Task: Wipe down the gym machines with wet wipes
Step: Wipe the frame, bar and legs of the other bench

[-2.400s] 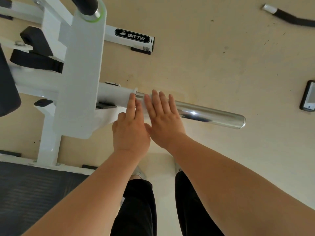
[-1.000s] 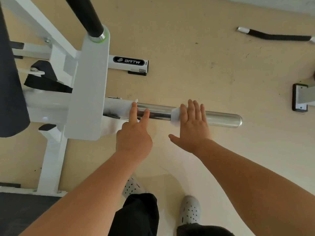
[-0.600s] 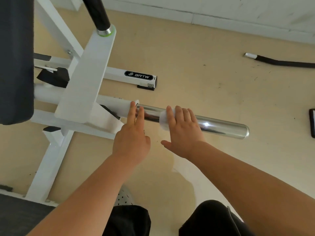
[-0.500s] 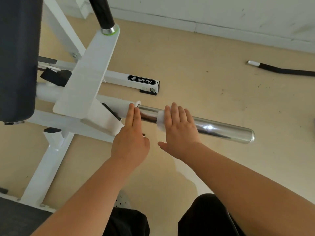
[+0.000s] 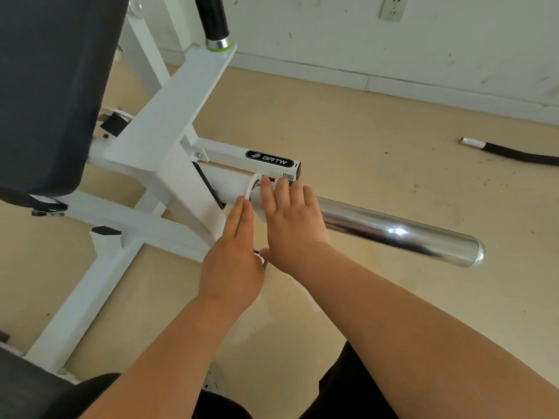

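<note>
Left hand: your left hand (image 5: 233,258) lies flat, fingers straight and pressed together. Their tips touch the white collar (image 5: 252,189) where the bar meets the frame, and the hand grasps nothing.
Right hand: your right hand (image 5: 295,225) is spread across the bar (image 5: 393,231) just beside the collar. The fingers are straight and laid over the top, not wrapped round it. The thumb sticks out sideways, just beside your left hand.
Wipe: the wipe (image 5: 257,205) is almost wholly hidden beneath your right hand. Only a pale sliver shows at that hand's left edge, on the bar's inner end, next to the collar.
Bar: it is chrome and juts out to your right from the frame (image 5: 169,116). Its rounded outer end hangs free above the floor (image 5: 363,131).
Frame: it is white, with a BRTW label (image 5: 269,159) on the tube just behind your fingertips.
Pad: a dark pad (image 5: 45,86) fills the upper left.
Handle: a black handle (image 5: 213,16) rises from the top of the frame's arm.
Floor: it is beige, and a black cord (image 5: 514,152) with a white tip lies far right, well apart from the bar.
Wall: the wall (image 5: 332,31) is white and scuffed, with a socket (image 5: 391,7) at the top.
Legs: your black trousers (image 5: 348,394) show at the bottom edge.
</note>
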`<control>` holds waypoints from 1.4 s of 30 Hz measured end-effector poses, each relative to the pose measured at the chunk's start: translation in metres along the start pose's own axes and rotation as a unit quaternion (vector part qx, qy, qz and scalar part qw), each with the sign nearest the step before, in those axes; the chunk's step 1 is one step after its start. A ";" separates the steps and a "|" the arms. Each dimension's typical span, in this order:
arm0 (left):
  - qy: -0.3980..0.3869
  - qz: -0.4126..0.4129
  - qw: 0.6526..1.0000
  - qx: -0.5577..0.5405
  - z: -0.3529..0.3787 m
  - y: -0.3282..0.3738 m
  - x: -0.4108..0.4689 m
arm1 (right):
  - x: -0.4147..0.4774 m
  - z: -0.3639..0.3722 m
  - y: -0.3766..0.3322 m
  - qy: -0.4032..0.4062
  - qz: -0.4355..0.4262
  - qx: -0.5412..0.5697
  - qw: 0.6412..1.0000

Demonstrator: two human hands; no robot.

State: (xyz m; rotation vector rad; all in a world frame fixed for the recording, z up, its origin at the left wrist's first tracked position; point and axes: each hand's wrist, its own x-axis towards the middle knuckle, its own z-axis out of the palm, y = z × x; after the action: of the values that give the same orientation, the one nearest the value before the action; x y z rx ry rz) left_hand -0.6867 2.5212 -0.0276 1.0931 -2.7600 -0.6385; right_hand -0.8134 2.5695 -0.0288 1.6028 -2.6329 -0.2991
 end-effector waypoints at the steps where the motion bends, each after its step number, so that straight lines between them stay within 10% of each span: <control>1: -0.006 -0.003 1.000 0.011 -0.001 -0.001 -0.001 | 0.001 0.000 0.000 0.006 -0.007 -0.005 1.000; 10: -0.010 -0.060 0.998 0.020 0.006 0.012 0.000 | -0.068 0.021 0.067 0.010 0.028 -0.023 0.999; 17: -0.027 0.080 0.993 0.077 0.023 0.042 -0.020 | -0.103 0.016 0.083 -0.043 0.150 0.001 0.988; 25: 0.011 0.121 0.991 0.054 0.031 0.056 -0.012 | -0.069 0.014 0.053 0.002 0.071 0.024 0.997; 37: 0.031 0.126 0.991 0.014 0.053 0.071 -0.008 | -0.147 0.041 0.133 0.007 0.237 -0.006 0.971; 42: 0.030 0.144 0.989 0.011 0.056 0.072 -0.010 | -0.119 0.037 0.093 0.019 0.154 0.014 0.988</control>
State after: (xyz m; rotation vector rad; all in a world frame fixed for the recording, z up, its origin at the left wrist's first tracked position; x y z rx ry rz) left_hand -0.7384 2.5942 -0.0479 0.6832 -2.8009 -0.5277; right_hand -0.8444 2.7212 -0.0402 1.1679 -2.8100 -0.2147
